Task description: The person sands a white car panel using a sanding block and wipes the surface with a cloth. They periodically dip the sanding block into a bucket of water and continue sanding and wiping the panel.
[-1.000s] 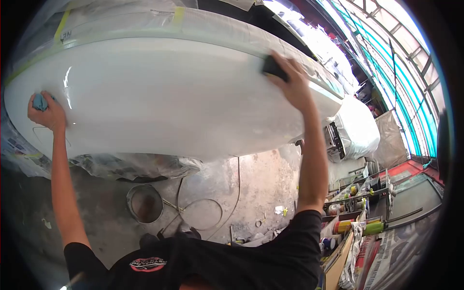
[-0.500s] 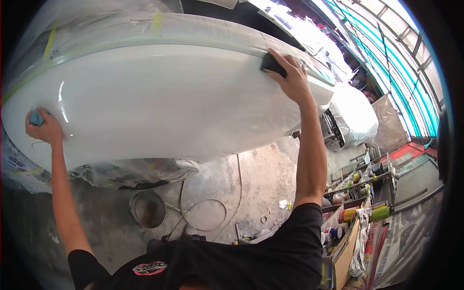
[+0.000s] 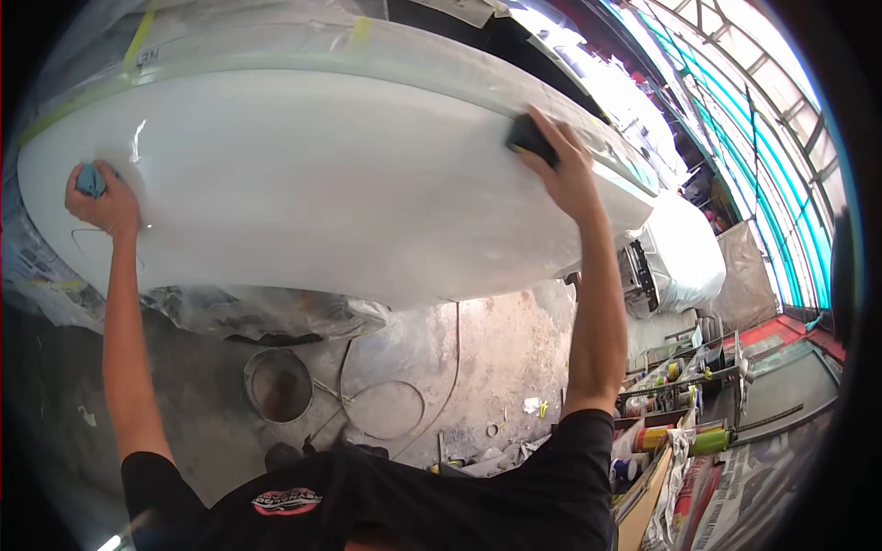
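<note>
A large white car body panel (image 3: 322, 184), glossy at its left end, stretches across in front of me. My left hand (image 3: 108, 204) rests at the panel's left end, fingers curled round a small blue wad (image 3: 90, 180). A thin dark line loops by that wrist. At the panel's upper right edge, my right hand (image 3: 571, 170) grips a black sanding block (image 3: 533, 140) laid against the white surface. Its fingers reach over the block's far side, and a yellowish strip shows along the block's lower edge.
Clear plastic sheeting and yellow-green masking tape (image 3: 78, 108) border the panel's top. Below stand a round bucket (image 3: 278, 386) and a looped hose (image 3: 386, 409) on the dusty floor. Cans and bottles crowd a rack (image 3: 671, 404) on the right, beside a plastic-covered white car part (image 3: 684, 253).
The view has shifted, so the panel sits higher and further right. Against the panel, my right hand has slid the block somewhat left and down. My left hand keeps its grip on the wad.
</note>
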The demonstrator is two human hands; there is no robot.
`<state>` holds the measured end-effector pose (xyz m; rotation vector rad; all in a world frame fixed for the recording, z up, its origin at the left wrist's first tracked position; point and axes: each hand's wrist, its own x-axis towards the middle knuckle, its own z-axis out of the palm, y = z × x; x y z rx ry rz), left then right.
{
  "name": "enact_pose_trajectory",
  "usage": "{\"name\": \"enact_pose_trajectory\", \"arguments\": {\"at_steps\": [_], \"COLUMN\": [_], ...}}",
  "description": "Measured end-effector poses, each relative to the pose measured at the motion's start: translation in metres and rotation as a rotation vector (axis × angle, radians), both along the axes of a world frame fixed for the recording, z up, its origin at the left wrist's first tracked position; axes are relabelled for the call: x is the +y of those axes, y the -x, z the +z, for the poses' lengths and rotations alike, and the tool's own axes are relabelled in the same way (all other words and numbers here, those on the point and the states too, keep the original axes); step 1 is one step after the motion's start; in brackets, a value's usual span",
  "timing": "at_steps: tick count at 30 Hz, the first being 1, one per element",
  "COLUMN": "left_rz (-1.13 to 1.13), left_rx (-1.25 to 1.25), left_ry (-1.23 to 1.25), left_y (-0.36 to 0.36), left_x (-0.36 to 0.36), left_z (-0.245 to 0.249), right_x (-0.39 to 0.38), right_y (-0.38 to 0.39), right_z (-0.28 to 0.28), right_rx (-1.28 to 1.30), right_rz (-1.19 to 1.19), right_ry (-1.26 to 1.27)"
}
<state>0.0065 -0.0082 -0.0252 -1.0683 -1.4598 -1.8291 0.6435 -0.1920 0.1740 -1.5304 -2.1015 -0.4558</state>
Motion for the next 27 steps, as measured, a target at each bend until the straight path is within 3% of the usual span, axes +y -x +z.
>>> {"name": "enact_pose_trajectory", "arguments": {"at_steps": [4, 5, 6, 9, 14, 17, 19, 21, 23, 27], "left_rz": [-0.015, 0.012, 0.036, 0.035, -0.019, -0.021, -0.044, -0.005, 0.02, 0.04], "left_rx": [-0.04, -0.027, -0.016, -0.015, -0.037, -0.012, 0.002, -0.012, -0.027, -0.027], "left_ry": [-0.001, 0.008, 0.015, 0.035, -0.018, -0.044, -0.061, -0.027, -0.016, -0.004], "left_y": [-0.01, -0.012, -0.015, -0.019, -0.025, -0.023, -0.023, -0.02, -0.019, -0.018], "left_x": [-0.006, -0.01, -0.014, -0.015, -0.017, -0.019, -0.019, -0.016, -0.012, -0.011], "left_z": [0.004, 0.006, 0.008, 0.016, 0.019, 0.014, 0.017, 0.017, 0.009, 0.012], "right_x": [0.051, 0.078, 0.087, 0.066, 0.001, -0.006, 0.016, 0.039, 0.039, 0.019], "right_y": [0.197, 0.234, 0.271, 0.239, 0.007, -0.003, 0.073, 0.155, 0.185, 0.056], "right_z": [0.002, -0.017, -0.021, -0.006, 0.007, 0.013, 0.011, 0.01, 0.021, 0.015], "right_rx": [-0.146, -0.172, -0.216, -0.157, -0.03, -0.008, -0.057, -0.258, -0.358, -0.179], "right_rz": [0.071, 0.165, 0.187, 0.177, -0.095, -0.089, 0.019, 0.036, -0.021, 0.019], "right_ry": [-0.024, -0.22, -0.249, -0.062, 0.031, 0.057, 0.069, -0.096, -0.094, -0.022]}}
